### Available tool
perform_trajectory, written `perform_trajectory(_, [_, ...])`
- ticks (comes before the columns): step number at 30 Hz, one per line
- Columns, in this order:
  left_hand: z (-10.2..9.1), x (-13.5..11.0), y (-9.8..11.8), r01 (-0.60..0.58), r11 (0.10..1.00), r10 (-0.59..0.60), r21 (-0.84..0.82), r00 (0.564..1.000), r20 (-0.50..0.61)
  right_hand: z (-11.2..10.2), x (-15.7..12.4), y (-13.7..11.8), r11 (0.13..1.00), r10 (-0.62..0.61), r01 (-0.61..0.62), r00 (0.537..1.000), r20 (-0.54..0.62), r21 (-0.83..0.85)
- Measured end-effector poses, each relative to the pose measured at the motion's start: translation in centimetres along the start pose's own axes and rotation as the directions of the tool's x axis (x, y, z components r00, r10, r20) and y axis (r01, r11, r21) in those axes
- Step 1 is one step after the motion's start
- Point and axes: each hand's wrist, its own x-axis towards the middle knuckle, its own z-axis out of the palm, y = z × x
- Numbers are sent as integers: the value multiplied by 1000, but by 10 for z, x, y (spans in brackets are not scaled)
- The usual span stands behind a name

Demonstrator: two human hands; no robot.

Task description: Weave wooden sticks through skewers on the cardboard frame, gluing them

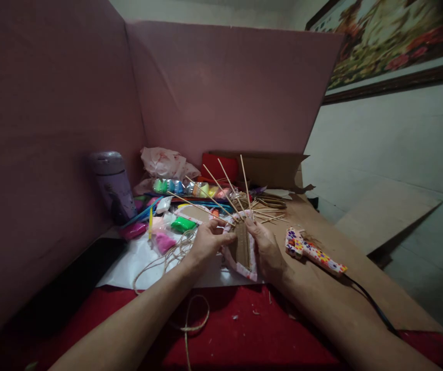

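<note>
Pink boards wall in the work table, where a red cloth lies at the near edge and brown cardboard covers the right side. Between the two hands, above the edge of a white sheet, is a cardboard piece with a floral padded border, five thin sticks fanning out from its far end. The left hand is closed in a pinch at the left edge near the stick bases; the right hand grips the right edge, thumb at the far corner, its fingers mostly hidden. Setting or steadying the sticks seems the step in hand; whether they are fixed, I cannot tell. Any next move seems to call for an even spread and light pressure, with the floral glue gun lying within reach to the right
</note>
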Motion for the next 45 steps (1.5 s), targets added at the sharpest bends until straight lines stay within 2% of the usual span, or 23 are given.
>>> perform_trajectory(7, [-4,2,4,-6,999,3,-48,998,-65,-9,3,7,997,-22,22,1000,10,-69])
perform_trajectory(12, [-4,0,9,-36,997,28,-73,993,-117,-10,1,7,983,-17,19,1000,12,-183])
perform_trajectory(18, [-5,0,9,-61,997,59,-42,997,-57,-11,2,9,952,-89,80,996,-16,-295])
perform_trajectory(25, [-7,0,9,-54,998,54,16,998,14,-16,6,13,961,-113,104,993,-20,-256])
perform_trajectory(30, [-8,2,6,-59,998,60,21,998,-31,-14,5,11,949,-159,143,987,-34,-281])
perform_trajectory(32, [-8,3,5,-70,997,71,18,996,-59,-14,4,8,923,-243,191,962,-122,-334])
perform_trajectory(35, [-9,4,6,-61,998,59,-7,993,-105,-18,4,1,865,-407,278,875,-261,-417])
perform_trajectory(37, [-9,5,7,-46,998,41,-35,991,-130,-20,5,-4,842,-480,341,827,-291,-419])
perform_trajectory(38, [-9,4,7,-41,998,34,-47,990,-137,-22,6,-6,842,-489,359,823,-289,-402])
perform_trajectory(40, [-9,4,7,-39,997,31,-62,991,-134,-23,9,-8,874,-436,337,863,-257,-351])
perform_trajectory(43, [-7,2,8,-49,996,42,-73,994,-103,-25,14,-5,926,-234,190,967,-102,-326])
perform_trajectory(45, [-7,2,9,-59,995,50,-86,994,-95,-25,15,-1,925,-154,142,988,-7,-352])
